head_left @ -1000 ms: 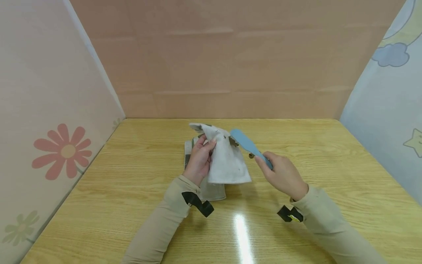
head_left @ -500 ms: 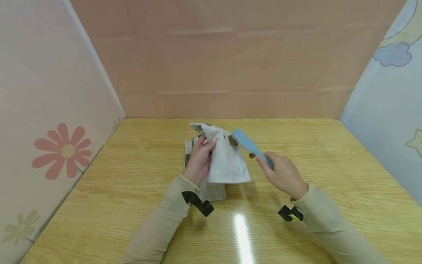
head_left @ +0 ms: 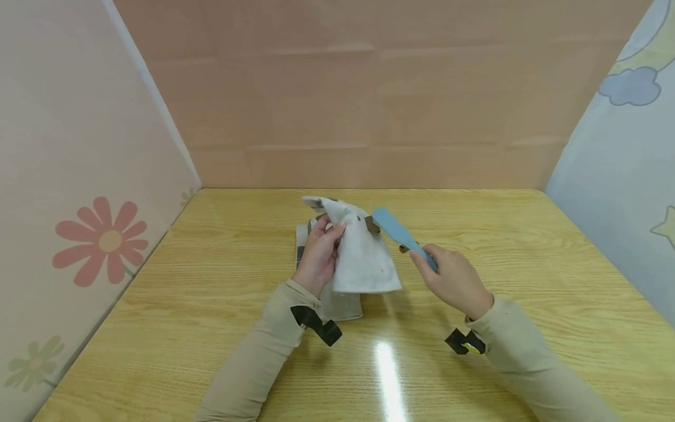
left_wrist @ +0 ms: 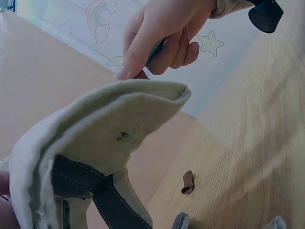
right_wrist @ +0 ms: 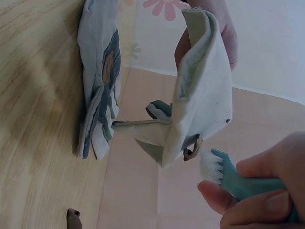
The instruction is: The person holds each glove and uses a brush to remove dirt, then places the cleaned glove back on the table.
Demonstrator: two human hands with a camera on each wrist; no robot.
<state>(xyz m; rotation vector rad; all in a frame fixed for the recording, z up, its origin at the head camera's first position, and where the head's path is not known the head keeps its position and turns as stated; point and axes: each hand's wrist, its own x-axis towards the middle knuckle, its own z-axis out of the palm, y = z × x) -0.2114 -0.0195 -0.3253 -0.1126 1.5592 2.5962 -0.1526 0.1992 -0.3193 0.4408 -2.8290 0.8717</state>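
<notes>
With the left hand (head_left: pixel 318 256) pinching the white cloth (head_left: pixel 364 265) above the table (head_left: pixel 221 264) at that hand's three o'clock, and the right hand (head_left: pixel 456 279) gripping the blue brush (head_left: pixel 398 231) near the cloth's one o'clock edge, short, light strokes on taut fabric should serve best.

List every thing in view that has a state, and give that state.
Left hand: pinching the white cloth.
Right hand: gripping the brush.
White cloth: raised, bent, marked with dark specks.
Blue brush: held, bristles facing the white cloth; contact unclear.
Brown scrap: on the white cloth.
Second cloth: lying on the table, partly hidden.
Brown curled piece: lying loose on the table.
</notes>
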